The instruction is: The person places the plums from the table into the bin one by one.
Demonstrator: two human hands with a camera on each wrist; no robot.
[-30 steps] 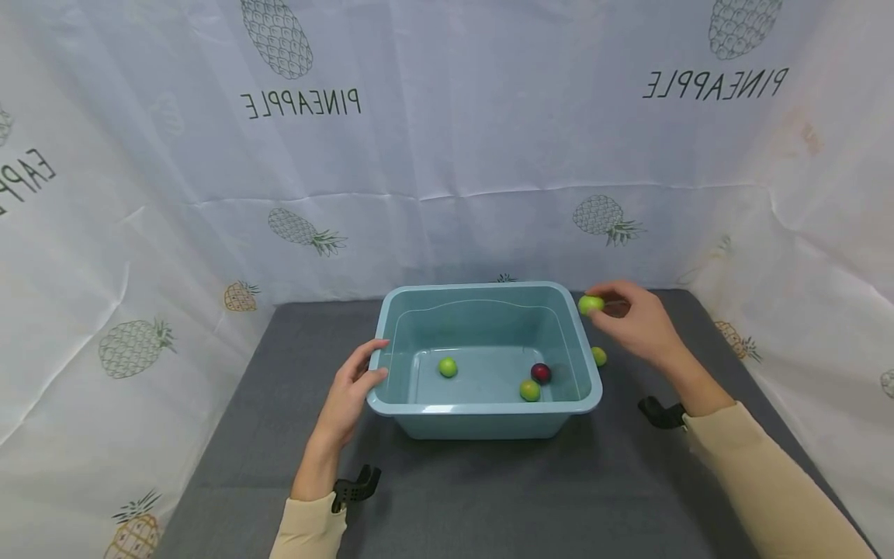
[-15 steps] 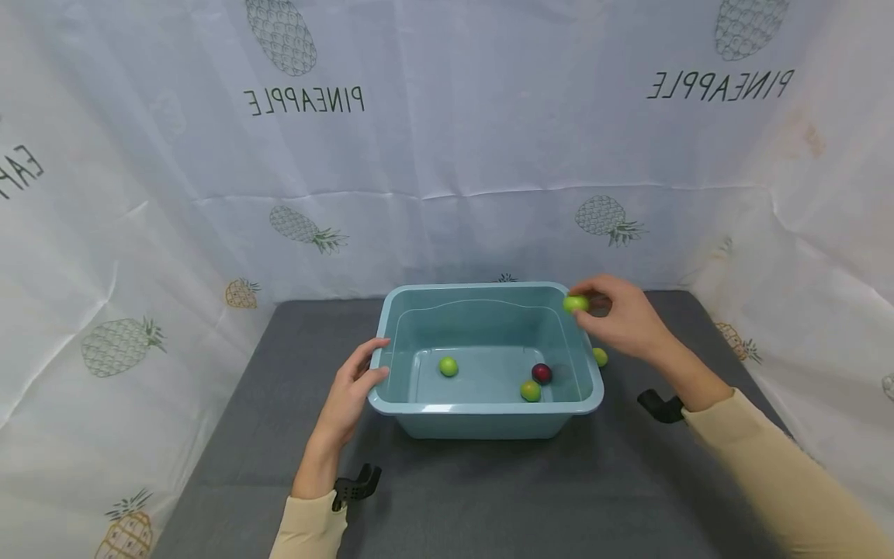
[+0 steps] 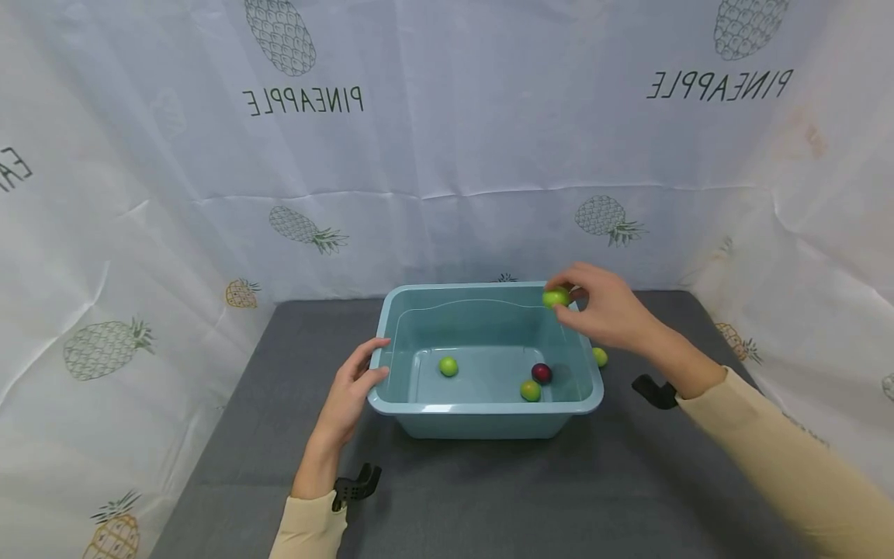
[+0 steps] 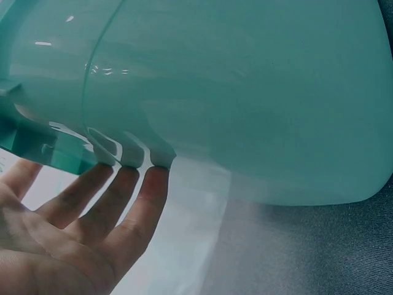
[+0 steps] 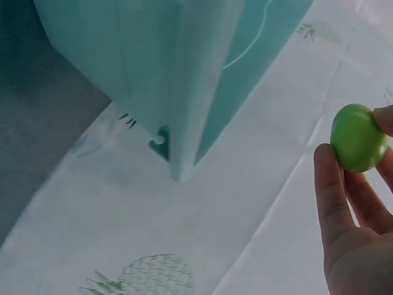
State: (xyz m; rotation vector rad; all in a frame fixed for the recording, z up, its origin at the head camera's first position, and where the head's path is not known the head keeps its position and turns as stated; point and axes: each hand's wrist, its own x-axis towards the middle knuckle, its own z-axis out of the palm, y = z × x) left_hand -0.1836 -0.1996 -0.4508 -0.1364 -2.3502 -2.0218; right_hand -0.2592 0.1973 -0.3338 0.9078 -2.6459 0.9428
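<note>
A light blue-green plastic basin (image 3: 482,409) stands in the middle of the table. My left hand (image 3: 345,396) holds its left rim, and in the left wrist view several fingertips (image 4: 156,178) touch the outer wall. With thumb and fingers my right hand (image 3: 604,307) pinches a small, smooth green fruit (image 3: 556,298) above the basin's back right corner. In the right wrist view this green fruit (image 5: 358,137) is apart from the basin. Inside lie a green fruit (image 3: 448,366) at left, and a yellowish-green fruit (image 3: 530,390) beside a dark red fruit (image 3: 541,373) at right.
Another green fruit (image 3: 600,357) lies on the dark grey table (image 3: 475,497) just outside the basin's right wall, partly hidden by it. A white curtain (image 3: 475,140) printed with pineapples hangs behind the table and along both sides.
My right hand has moved left and slightly up with the green fruit, from beside the basin to over its back right corner. The left hand stays on the rim.
</note>
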